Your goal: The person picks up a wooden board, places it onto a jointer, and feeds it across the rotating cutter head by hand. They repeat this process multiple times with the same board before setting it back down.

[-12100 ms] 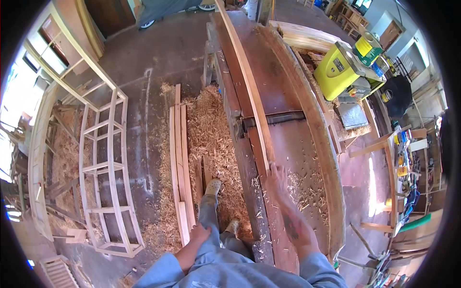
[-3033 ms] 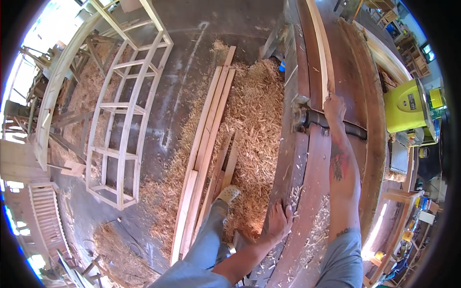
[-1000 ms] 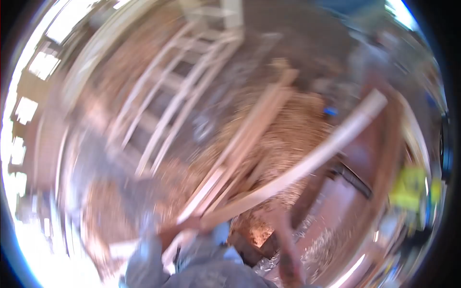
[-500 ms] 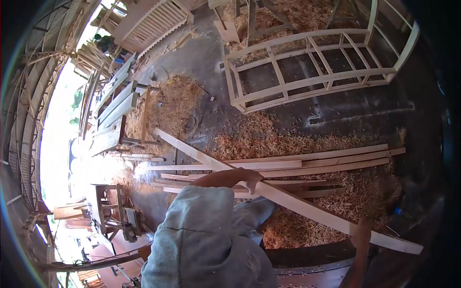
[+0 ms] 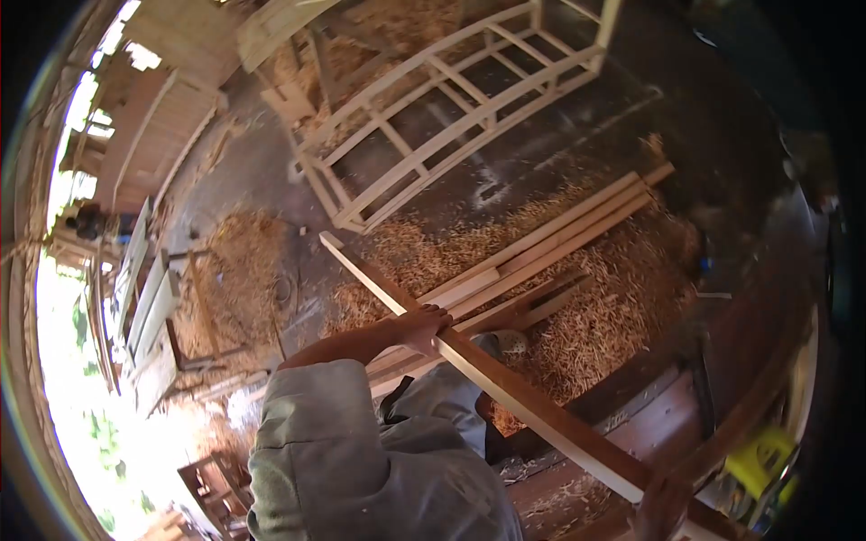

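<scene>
A long wooden board [image 5: 532,406] runs diagonally from the middle of the view to the lower right. My left hand [image 5: 419,330] is wrapped over it near its middle, at the end of a grey-sleeved arm. Closer to me, my right hand [image 5: 663,507] closes round the board's near part, in shadow. One face of the board looks brown, and a paler narrow side shows along it. Below its far part lie several loose boards [image 5: 550,243] on the floor.
A pale slatted wooden frame [image 5: 487,117] stands on the dark floor ahead. Wood shavings [image 5: 622,288] cover the floor around the loose boards. A bench-like dark surface [image 5: 640,415] is at the lower right, near a yellow-green object [image 5: 760,458]. More boards [image 5: 153,307] are at left.
The board has turned about its length, now showing a brown face and a pale narrow side. Both hands still hold it. My view has swung, shifting the frame and floor boards leftward and tilting them.
</scene>
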`<state>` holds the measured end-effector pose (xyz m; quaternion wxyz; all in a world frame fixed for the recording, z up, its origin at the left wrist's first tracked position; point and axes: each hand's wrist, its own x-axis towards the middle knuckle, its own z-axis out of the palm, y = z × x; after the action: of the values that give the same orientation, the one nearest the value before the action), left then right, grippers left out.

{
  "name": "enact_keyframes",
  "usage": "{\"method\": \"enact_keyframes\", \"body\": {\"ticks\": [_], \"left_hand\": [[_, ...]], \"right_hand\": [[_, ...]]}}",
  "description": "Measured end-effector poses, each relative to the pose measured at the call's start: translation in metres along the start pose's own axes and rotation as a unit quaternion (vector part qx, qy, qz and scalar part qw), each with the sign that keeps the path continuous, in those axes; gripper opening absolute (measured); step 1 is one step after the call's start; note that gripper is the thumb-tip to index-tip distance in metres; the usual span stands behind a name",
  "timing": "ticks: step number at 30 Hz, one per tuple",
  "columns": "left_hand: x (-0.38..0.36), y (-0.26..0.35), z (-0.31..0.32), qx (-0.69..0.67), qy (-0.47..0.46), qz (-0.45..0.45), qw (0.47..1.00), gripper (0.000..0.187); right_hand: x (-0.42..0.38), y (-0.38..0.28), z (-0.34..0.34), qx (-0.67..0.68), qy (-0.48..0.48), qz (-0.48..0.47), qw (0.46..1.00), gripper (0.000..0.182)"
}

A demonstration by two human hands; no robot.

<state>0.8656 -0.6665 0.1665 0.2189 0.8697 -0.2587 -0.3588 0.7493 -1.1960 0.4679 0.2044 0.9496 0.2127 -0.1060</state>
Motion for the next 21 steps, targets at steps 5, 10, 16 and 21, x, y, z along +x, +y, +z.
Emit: {"method": "enact_keyframes", "body": {"ticks": [5, 10, 16, 21], "left_hand": [[0.017, 0.039, -0.034, 0.031, 0.037, 0.100, 0.994, 0.055], [0.031, 0.070, -0.040, 0.122, -0.013, 0.287, 0.950, 0.061], [0.020, 0.126, -0.032, 0.229, -0.162, 0.385, 0.879, 0.064], [-0.007, 0.172, -0.013, 0.365, -0.253, 0.435, 0.783, 0.066]], "right_hand": [[-0.112, -0.068, -0.055, -0.124, 0.002, 0.091, 0.988, 0.067], [-0.213, -0.183, -0.079, -0.038, -0.157, 0.225, 0.961, 0.071], [-0.307, -0.375, -0.052, 0.130, -0.180, 0.395, 0.891, 0.075], [-0.337, -0.544, -0.045, 0.271, -0.132, 0.537, 0.788, 0.069]]}}
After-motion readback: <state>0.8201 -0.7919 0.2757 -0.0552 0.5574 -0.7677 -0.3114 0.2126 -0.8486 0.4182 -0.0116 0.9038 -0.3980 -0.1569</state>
